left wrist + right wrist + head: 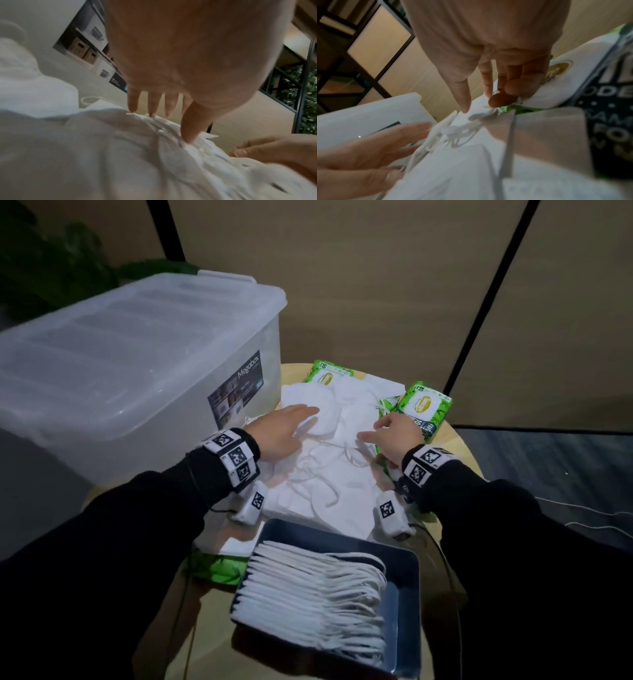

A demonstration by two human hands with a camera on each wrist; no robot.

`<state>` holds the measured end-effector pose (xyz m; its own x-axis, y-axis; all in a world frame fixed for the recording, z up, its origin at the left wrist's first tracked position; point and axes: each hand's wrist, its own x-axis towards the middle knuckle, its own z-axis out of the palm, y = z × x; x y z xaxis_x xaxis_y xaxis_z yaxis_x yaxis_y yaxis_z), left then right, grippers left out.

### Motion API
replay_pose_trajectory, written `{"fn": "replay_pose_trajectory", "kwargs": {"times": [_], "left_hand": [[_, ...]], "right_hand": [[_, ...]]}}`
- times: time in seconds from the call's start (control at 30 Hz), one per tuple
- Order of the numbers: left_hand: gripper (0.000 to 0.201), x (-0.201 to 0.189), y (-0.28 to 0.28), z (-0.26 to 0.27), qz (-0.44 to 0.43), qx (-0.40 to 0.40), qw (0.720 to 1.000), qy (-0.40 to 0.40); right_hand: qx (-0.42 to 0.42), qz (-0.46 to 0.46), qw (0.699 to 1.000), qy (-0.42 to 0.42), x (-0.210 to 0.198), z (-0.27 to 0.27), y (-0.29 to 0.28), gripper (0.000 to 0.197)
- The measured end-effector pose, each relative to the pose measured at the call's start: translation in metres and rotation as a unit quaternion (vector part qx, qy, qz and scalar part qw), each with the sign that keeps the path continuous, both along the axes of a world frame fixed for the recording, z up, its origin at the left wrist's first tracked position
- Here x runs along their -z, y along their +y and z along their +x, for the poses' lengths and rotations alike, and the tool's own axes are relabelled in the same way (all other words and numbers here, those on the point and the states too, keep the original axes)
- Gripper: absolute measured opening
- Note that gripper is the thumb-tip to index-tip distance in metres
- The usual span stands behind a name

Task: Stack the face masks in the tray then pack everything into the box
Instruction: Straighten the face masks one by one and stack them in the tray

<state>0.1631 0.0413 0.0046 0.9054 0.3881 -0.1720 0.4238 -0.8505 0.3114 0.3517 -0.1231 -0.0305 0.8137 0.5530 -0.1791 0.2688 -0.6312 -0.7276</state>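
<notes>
- Loose face masks (329,470) lie in a white heap on the round table (455,446), just beyond the tray (407,577).
- The tray holds a neat row of stacked masks (308,590).
- The lidded box (137,364) stands left of the heap.
- Left hand (277,433): fingers straight, spread, resting on the heap.
- Right hand (397,433): thumb out, fingers partly curled over a mask's ear loops (471,127); grip cannot be confirmed.
- Green wipe packs (424,405) lie right of the heap.
</notes>
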Motion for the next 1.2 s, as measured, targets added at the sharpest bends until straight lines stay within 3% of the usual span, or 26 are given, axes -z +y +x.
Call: {"fn": "replay_pose_trajectory", "kwargs": {"times": [0.07, 0.2, 0.27, 0.37, 0.47, 0.57, 0.7, 0.77, 0.8, 0.9, 0.97, 1.07, 1.17, 1.2], "left_hand": [[0.072, 0.003, 0.006, 0.002, -0.013, -0.015, 0.999, 0.038], [0.085, 0.011, 0.016, 0.007, 0.098, -0.021, 0.995, 0.018], [0.073, 0.013, 0.017, 0.008, 0.093, -0.018, 0.996, -0.006], [0.041, 0.006, 0.015, 0.009, 0.076, 0.001, 0.995, -0.060], [0.031, -0.019, 0.005, 0.005, 0.063, -0.022, 0.988, -0.140], [0.005, -0.048, -0.007, 0.002, 0.006, -0.064, 0.973, -0.221], [0.075, -0.082, -0.030, -0.017, -0.072, -0.024, 0.968, -0.237], [0.081, -0.088, -0.036, -0.030, -0.066, -0.032, 0.970, -0.231], [0.073, -0.087, -0.036, -0.037, -0.058, -0.054, 0.970, -0.229], [0.021, -0.078, -0.036, -0.054, -0.094, -0.132, 0.955, -0.247], [0.010, -0.071, -0.036, -0.064, -0.148, -0.171, 0.938, -0.262], [0.019, -0.064, -0.033, -0.071, -0.166, -0.184, 0.935, -0.255], [0.010, -0.061, -0.034, -0.070, -0.141, -0.186, 0.945, -0.229], [0.014, -0.060, -0.035, -0.069, -0.145, -0.194, 0.943, -0.229]], "right_hand": [[-0.003, -0.016, 1.000, -0.002, -0.001, 0.002, 0.002, 0.046], [0.020, -0.019, 0.999, 0.030, 0.005, 0.008, 0.006, 0.067], [0.034, 0.020, 0.997, 0.066, 0.008, 0.009, 0.007, 0.064], [0.038, 0.078, 0.993, 0.082, 0.008, 0.006, 0.004, 0.026], [0.033, 0.094, 0.992, 0.076, 0.005, 0.000, 0.003, 0.027], [0.029, 0.078, 0.996, 0.044, 0.003, -0.003, 0.004, 0.042], [0.000, -0.007, 1.000, -0.003, -0.004, -0.006, 0.003, 0.051], [-0.010, -0.032, 0.999, -0.021, -0.005, -0.008, 0.003, 0.063], [-0.013, -0.037, 0.999, -0.027, -0.006, -0.009, 0.002, 0.066], [0.000, -0.026, 0.999, -0.022, -0.009, -0.013, 0.003, 0.073], [0.032, 0.032, 0.999, 0.019, -0.012, -0.015, 0.002, 0.075], [0.051, 0.098, 0.992, 0.069, -0.016, -0.013, -0.002, 0.057], [0.059, 0.159, 0.975, 0.147, -0.020, -0.010, -0.014, 0.005], [0.066, 0.162, 0.969, 0.172, -0.020, -0.008, -0.017, 0.009]]}}
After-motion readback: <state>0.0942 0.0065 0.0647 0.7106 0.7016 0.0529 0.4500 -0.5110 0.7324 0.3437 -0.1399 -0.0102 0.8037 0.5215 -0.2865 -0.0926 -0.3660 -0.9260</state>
